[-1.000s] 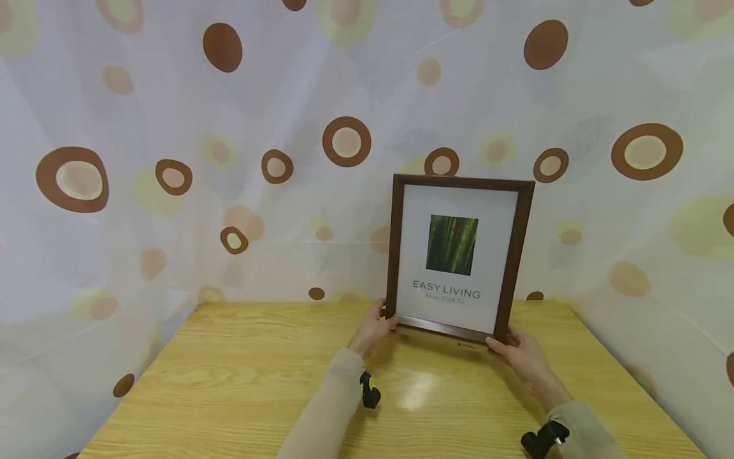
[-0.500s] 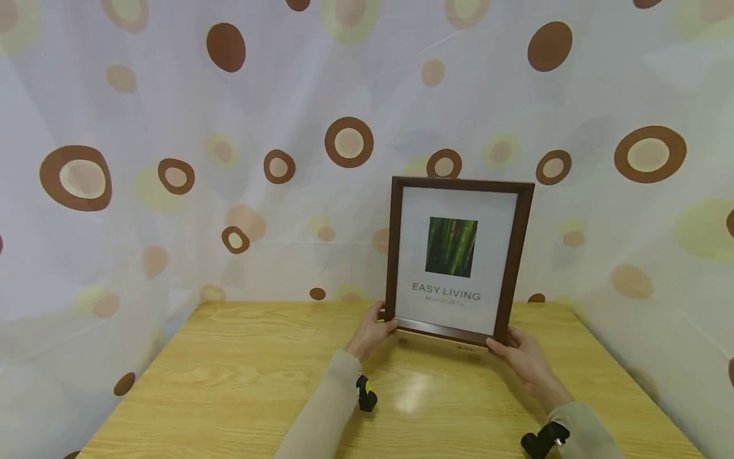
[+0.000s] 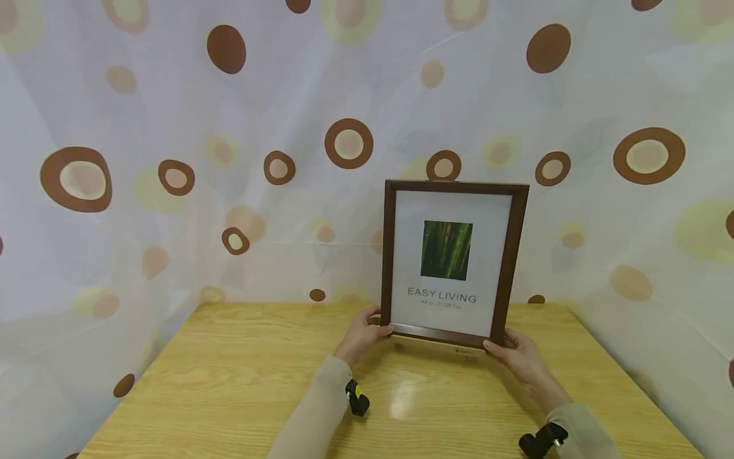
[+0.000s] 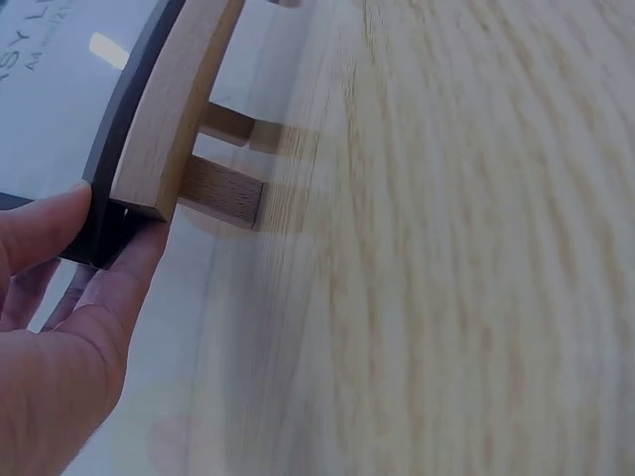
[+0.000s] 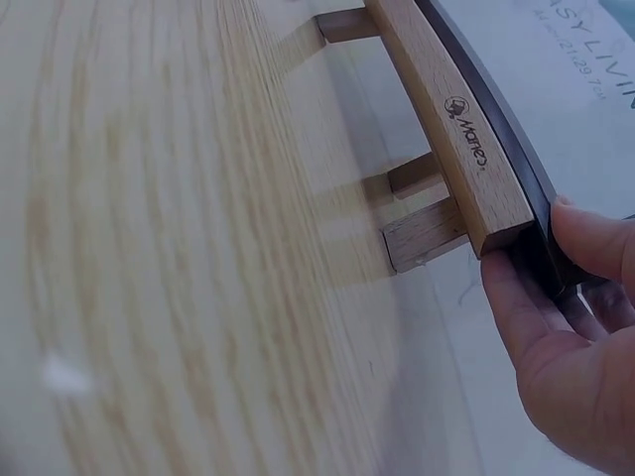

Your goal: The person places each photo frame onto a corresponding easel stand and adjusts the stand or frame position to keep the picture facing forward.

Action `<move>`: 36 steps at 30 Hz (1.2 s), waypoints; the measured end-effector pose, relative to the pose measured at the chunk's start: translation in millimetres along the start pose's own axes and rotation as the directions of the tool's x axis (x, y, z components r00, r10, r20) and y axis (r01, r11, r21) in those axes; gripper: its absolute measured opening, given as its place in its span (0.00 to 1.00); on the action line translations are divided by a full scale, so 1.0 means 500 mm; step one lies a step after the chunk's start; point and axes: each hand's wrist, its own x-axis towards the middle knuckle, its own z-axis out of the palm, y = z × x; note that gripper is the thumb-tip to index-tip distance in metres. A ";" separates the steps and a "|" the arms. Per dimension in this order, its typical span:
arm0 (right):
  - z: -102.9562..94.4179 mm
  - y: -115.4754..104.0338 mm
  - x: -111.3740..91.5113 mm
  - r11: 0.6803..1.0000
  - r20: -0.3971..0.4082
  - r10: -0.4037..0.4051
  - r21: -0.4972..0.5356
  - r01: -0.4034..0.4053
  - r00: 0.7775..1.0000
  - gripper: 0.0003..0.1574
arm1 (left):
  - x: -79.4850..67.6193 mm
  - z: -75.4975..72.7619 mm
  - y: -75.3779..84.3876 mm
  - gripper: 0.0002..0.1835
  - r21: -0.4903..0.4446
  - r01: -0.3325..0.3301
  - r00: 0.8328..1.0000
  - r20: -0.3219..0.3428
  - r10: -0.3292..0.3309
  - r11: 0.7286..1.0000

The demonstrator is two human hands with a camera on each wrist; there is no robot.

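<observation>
A dark brown picture frame [image 3: 513, 255] with a white insert, a bamboo picture and the words "EASY LIVING" stands upright, leaning slightly back, right of centre in the head view. Below its bottom edge runs the light wooden ledge [image 5: 461, 134] of a small easel, printed with a logo. Short wooden legs [image 4: 223, 190] show under that ledge at the table; the rest of the easel is hidden. My left hand [image 3: 361, 335] grips the frame's lower left corner, thumb in front. At the lower right corner, my right hand [image 3: 523, 362] holds it likewise, fingers underneath and behind.
The wood-grain table [image 3: 246, 370] reaches back to a pale curtain [image 3: 309, 83] patterned with brown and beige circles. Curtain also hangs along both sides. A black wrist camera [image 3: 358, 398] sits on the left sleeve and another black camera [image 3: 541, 440] on the right.
The picture frame has shifted slightly left and down in the head view. Both hands keep their grip on its lower corners, the left moving left with it.
</observation>
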 end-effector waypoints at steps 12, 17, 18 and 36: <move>0.012 -0.007 0.008 1.000 0.037 0.002 -0.015 -0.002 0.999 0.45 | -0.017 -0.027 0.002 0.24 -0.021 0.039 0.999 0.006 -0.039 0.999; 0.020 -0.004 0.015 1.000 0.060 -0.010 0.016 0.009 0.998 0.45 | -0.024 -0.039 0.004 0.26 -0.022 0.044 0.999 -0.012 -0.044 0.999; 0.022 -0.004 0.016 1.000 0.065 -0.017 0.017 0.015 0.998 0.45 | -0.026 -0.041 0.004 0.26 -0.018 0.043 0.999 -0.013 -0.043 0.999; 0.075 0.004 0.053 0.998 0.117 -0.052 0.052 0.046 0.992 0.41 | -0.057 -0.095 0.020 0.27 0.033 0.044 0.998 -0.045 -0.043 0.998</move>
